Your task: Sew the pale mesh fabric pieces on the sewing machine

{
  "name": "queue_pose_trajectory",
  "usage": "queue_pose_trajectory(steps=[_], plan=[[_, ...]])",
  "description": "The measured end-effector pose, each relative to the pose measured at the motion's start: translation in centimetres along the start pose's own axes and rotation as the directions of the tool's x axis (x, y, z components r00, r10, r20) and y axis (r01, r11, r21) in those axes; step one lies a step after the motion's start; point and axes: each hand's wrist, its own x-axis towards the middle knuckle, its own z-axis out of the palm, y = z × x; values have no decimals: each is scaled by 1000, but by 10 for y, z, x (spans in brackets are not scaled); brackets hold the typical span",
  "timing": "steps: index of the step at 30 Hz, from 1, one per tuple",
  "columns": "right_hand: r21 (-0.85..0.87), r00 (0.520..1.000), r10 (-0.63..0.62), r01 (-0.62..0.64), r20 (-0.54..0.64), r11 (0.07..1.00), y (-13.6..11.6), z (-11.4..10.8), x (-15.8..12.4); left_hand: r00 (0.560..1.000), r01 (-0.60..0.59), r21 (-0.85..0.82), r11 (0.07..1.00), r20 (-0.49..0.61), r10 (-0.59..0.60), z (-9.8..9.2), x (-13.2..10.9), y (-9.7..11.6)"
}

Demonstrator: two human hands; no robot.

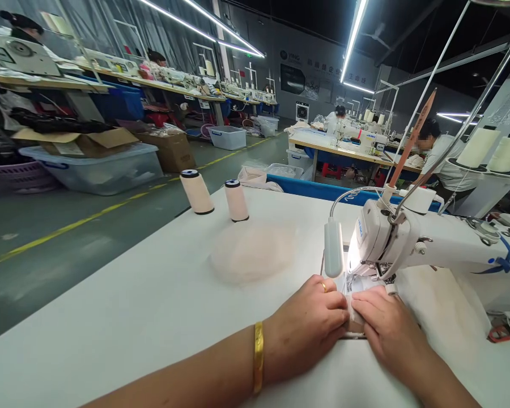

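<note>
Both hands are at the needle area of a white sewing machine (372,238). With curled fingers, my left hand (308,323) grips the left edge of a small pale-pink fabric piece (356,322). From the other side, my right hand (393,331) presses and holds the same fabric, its fingers close together. The fabric is mostly hidden under the fingers and the presser foot. A small lamp (333,249) hangs just above my left hand. Left of the machine, a sheer pale-pink fabric piece (255,252) lies on the white table (123,323).
Two thread cones (196,192) stand near the table's far edge. More pale fabric (444,311) lies under the machine arm, with orange-handled scissors (499,334) at the right. A blue cloth bin (306,187) adjoins the table behind. Other people sit at machines farther off.
</note>
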Motion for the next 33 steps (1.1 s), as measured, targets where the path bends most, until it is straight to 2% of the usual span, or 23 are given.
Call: queue_pose_trajectory(steps=[10, 14, 17, 27, 30, 33], plan=[[-27, 997, 73, -73, -10, 997, 6, 3, 4, 999, 32, 47, 998, -28, -31, 4, 7, -6], [-23, 998, 37, -38, -45, 999, 6, 3, 3, 999, 39, 51, 998, -9, -39, 4, 9, -9], [-14, 1000, 18, -18, -25, 1000, 5, 2, 0, 999, 51, 48, 998, -7, -51, 5, 8, -10], [4, 995, 85, -85, -52, 996, 4, 5, 5, 995, 100, 53, 994, -6, -99, 4, 12, -16], [-12, 993, 99, -100, -59, 995, 6, 9, 5, 981, 195, -29, 980, -15, -196, -1, 17, -20], [-36, 993, 95, -98, -65, 995, 8, 12, 5, 928, 364, -149, 920, -25, -371, -6, 29, -28]])
